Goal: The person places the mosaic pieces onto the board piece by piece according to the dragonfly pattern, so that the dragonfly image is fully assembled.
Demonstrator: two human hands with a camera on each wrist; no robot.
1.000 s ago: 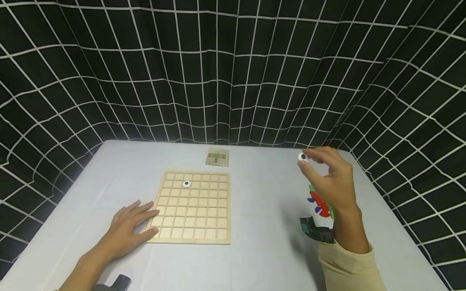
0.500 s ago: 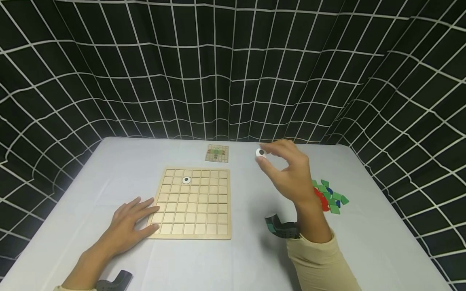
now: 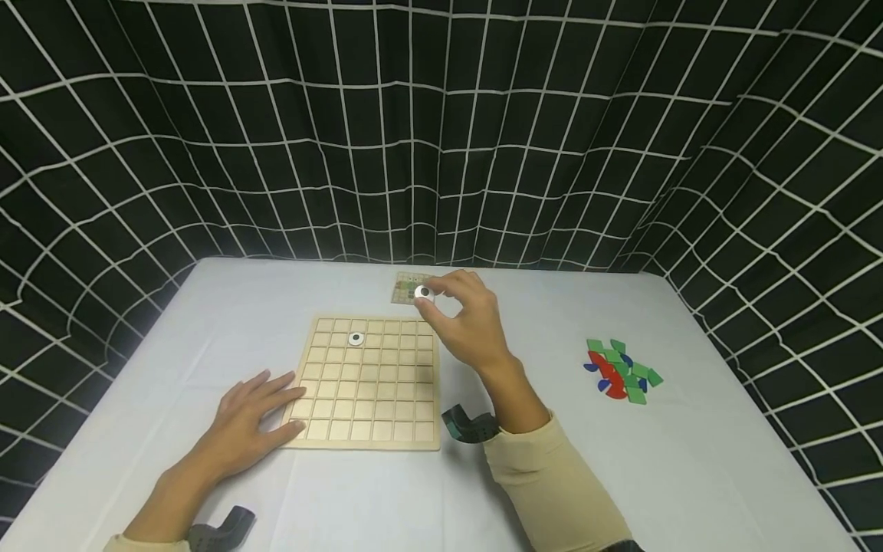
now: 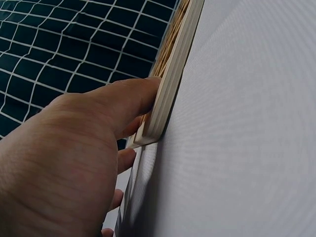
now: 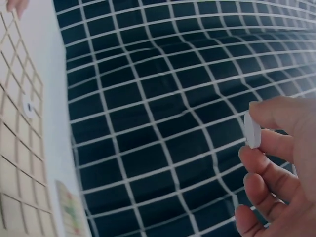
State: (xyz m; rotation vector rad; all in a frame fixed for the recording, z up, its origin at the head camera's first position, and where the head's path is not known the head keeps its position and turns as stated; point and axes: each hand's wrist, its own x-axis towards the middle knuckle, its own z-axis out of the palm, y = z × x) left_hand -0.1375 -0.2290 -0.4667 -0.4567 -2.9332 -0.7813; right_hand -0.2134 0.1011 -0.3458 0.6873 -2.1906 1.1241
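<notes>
Between thumb and forefinger my right hand [image 3: 469, 318] pinches a round white disc [image 3: 424, 293] with a black dot. It is held in the air just beyond the far right corner of the wooden grid board [image 3: 375, 391]. In the right wrist view the disc [image 5: 252, 130] is seen nearly edge-on. A matching disc [image 3: 356, 338] lies on a cell in the board's second row from the far edge. My left hand [image 3: 241, 422] rests at the board's left side, its fingers spread. In the left wrist view the thumb of my left hand [image 4: 74, 143] touches the board's edge [image 4: 170, 94].
A small patterned card [image 3: 402, 287], partly hidden by my right hand, lies beyond the board. Flat green, red and blue pieces [image 3: 621, 373] are heaped on the right of the white table [image 3: 538, 460]. A dark curtain with a white grid [image 3: 386, 138] hangs behind.
My right hand has carried the disc leftward from above the coloured pieces to the board's far right corner. The heap has come into full sight. My left hand stays at the board.
</notes>
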